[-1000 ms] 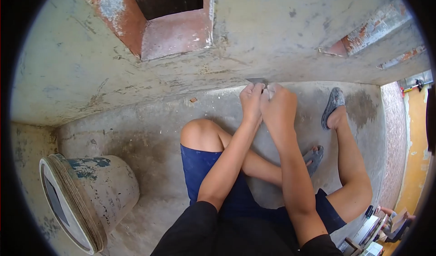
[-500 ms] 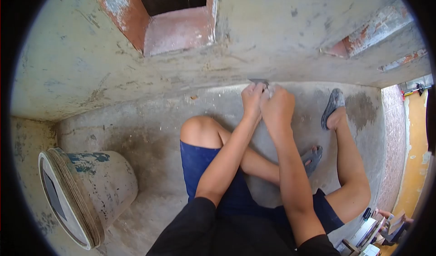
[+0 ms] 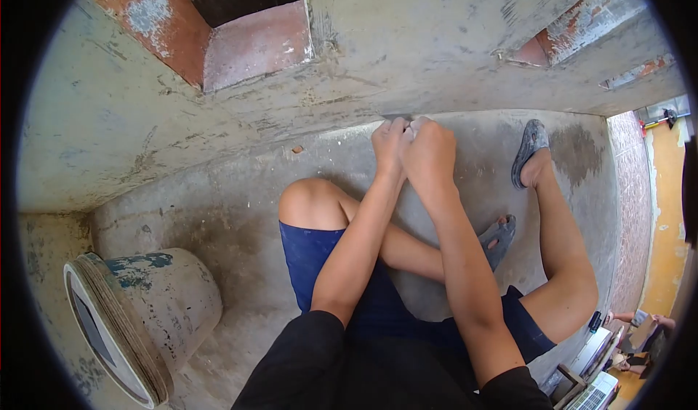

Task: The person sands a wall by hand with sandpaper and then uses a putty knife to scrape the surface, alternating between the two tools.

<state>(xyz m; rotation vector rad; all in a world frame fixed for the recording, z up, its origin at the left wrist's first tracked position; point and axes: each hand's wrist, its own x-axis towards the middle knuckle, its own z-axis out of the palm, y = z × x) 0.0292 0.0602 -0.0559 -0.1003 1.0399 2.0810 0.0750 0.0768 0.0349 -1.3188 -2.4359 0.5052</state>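
Scraper blade (image 3: 398, 117), a thin grey strip, shows only as a sliver above the knuckles at the far end of the floor, right where the floor meets the foot of the wall (image 3: 218, 141); it seems to be a small metal blade, though most of it is hidden by the hands.

Nearest, a black sleeve and blue shorts (image 3: 320, 264) fill the bottom of the view, with a paint-stained bucket (image 3: 145, 315) lying on its side at the near left. Both forearms reach away over a bent knee. A sandal (image 3: 498, 237) sits right of the arms, and a second sandal (image 3: 529, 148) lies farther off to the right.

At the far end, the left hand (image 3: 389, 145) and right hand (image 3: 430, 152) press together, touching. Their fingers are curled tight around the blade, closed on it.

Against half a second ago, the hands sit a little higher and further left in view and closer to the wall's base, and less of the blade shows above them. The grip is unchanged. The bucket and brick-red recess (image 3: 254, 43) have shifted slightly with the head.
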